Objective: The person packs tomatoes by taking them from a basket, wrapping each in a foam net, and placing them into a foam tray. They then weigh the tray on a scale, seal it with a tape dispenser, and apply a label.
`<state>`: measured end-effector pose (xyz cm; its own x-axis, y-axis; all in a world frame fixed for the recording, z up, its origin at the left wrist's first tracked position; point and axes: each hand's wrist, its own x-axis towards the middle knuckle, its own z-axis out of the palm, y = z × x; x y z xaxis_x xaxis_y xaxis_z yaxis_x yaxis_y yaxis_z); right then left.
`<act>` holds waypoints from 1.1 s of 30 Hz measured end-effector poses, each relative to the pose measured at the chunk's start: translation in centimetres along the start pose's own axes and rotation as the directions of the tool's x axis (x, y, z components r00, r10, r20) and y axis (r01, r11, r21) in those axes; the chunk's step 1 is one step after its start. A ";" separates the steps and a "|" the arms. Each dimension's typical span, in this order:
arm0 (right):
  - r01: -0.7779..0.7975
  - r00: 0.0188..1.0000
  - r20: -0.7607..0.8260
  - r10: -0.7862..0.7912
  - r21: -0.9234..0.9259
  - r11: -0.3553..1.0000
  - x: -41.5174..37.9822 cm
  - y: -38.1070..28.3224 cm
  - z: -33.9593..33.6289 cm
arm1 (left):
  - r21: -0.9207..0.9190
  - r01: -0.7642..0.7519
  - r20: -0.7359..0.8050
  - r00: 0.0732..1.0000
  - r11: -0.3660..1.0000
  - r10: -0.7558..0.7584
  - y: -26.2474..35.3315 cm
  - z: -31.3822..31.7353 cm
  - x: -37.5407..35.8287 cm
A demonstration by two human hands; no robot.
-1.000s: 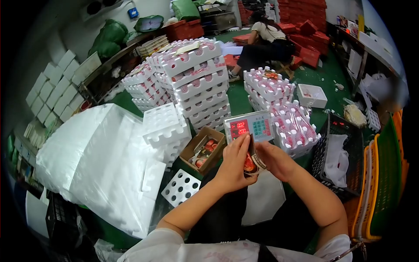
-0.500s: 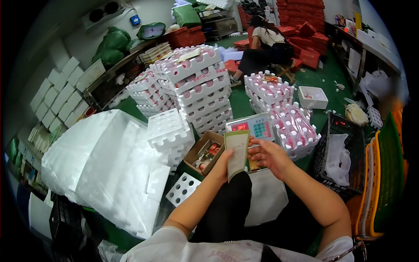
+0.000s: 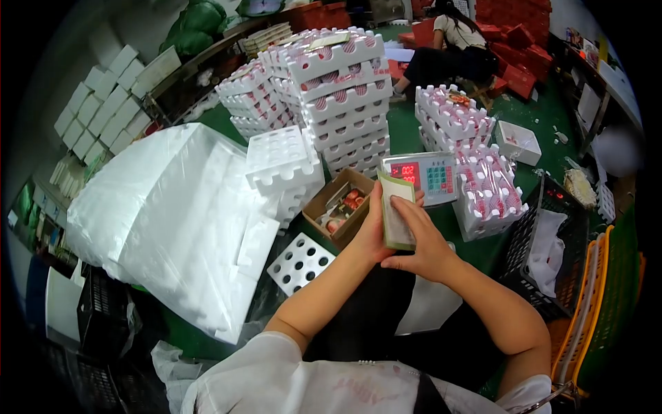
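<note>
A stack of pale green-edged paper slips (image 3: 396,210) stands upright between my hands. My left hand (image 3: 371,231) grips its left edge from behind. On its front and right side lie the fingers of my right hand (image 3: 424,241), with the thumb stretched out low toward my left wrist. Just behind the hands is a scale display (image 3: 422,178) with red digits and a blue-green keypad. To the left of them sits an open cardboard box (image 3: 318,207) holding red-and-white printed items.
Stacked white foam trays of wrapped fruit (image 3: 352,103) rise ahead, with more (image 3: 483,193) at the right. Plastic-covered foam (image 3: 165,221) fills the left. A black crate (image 3: 510,259) stands right. Another person (image 3: 458,48) sits near red boxes at the back.
My right hand has closed in from the right and now lies on the slips. The view has tilted downward, so the surroundings sit higher in the picture.
</note>
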<state>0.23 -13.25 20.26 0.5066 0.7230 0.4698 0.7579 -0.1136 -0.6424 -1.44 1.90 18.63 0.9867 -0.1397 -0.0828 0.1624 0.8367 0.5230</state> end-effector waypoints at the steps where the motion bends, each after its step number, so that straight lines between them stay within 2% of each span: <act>1: 0.006 1.000 0.000 -0.006 -0.011 1.000 0.0 0.5 0.5 | 0.005 0.003 -0.017 1.000 1.000 -0.003 -0.2 -0.5 0.3; 3: 0.024 1.000 -0.001 -0.024 -0.040 0.999 0.3 1.3 1.0 | 0.018 0.005 -0.043 0.999 1.000 -0.004 -0.3 -1.4 0.9; 8: -0.075 0.997 0.029 0.070 0.218 0.973 0.6 2.0 -0.2 | 0.056 -0.010 -0.098 0.995 0.998 0.015 -0.3 -0.4 0.5; 10: -0.096 0.995 0.048 0.087 0.232 0.968 0.5 2.3 -0.4 | 0.068 -0.010 -0.122 0.992 0.998 0.018 -0.5 -0.2 0.5; 14: -0.141 0.989 0.076 0.123 0.317 0.938 0.6 2.0 -0.9 | 0.010 0.068 -0.100 0.993 0.998 -0.067 -0.4 0.0 0.2; 17: -0.071 0.996 0.072 0.059 0.171 0.983 0.6 1.6 -0.9 | 0.071 0.041 -0.115 0.993 0.997 -0.033 -0.6 -0.6 0.7; 19: -0.070 0.995 0.076 0.056 0.198 0.978 0.6 1.8 -0.8 | 0.107 -0.003 -0.153 0.988 0.994 0.019 -0.9 -0.9 1.0; 26: -0.093 0.993 0.097 0.065 0.319 0.943 0.5 2.3 -0.9 | 0.075 -0.007 -0.121 0.993 0.997 0.016 -0.8 -0.6 0.9; 29: -0.066 0.996 0.076 0.042 0.338 0.939 0.5 2.4 -0.8 | 0.046 0.006 -0.084 0.996 0.999 -0.002 -0.8 -0.8 0.9; 32: -0.028 0.999 -0.013 0.034 0.345 0.938 0.8 2.1 -1.0 | 0.015 0.003 -0.031 1.000 1.000 -0.003 -0.5 -0.8 0.6; 33: -0.107 0.993 -0.014 0.118 0.318 0.942 0.7 2.5 -1.3 | 0.020 -0.010 -0.003 1.000 1.000 0.010 -0.4 -1.0 0.6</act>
<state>2.97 -13.88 19.78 0.5978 0.6951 0.3993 0.5288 0.0324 -0.8481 -0.93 1.98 17.49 0.9884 -0.1295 -0.0799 0.1521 0.8276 0.5404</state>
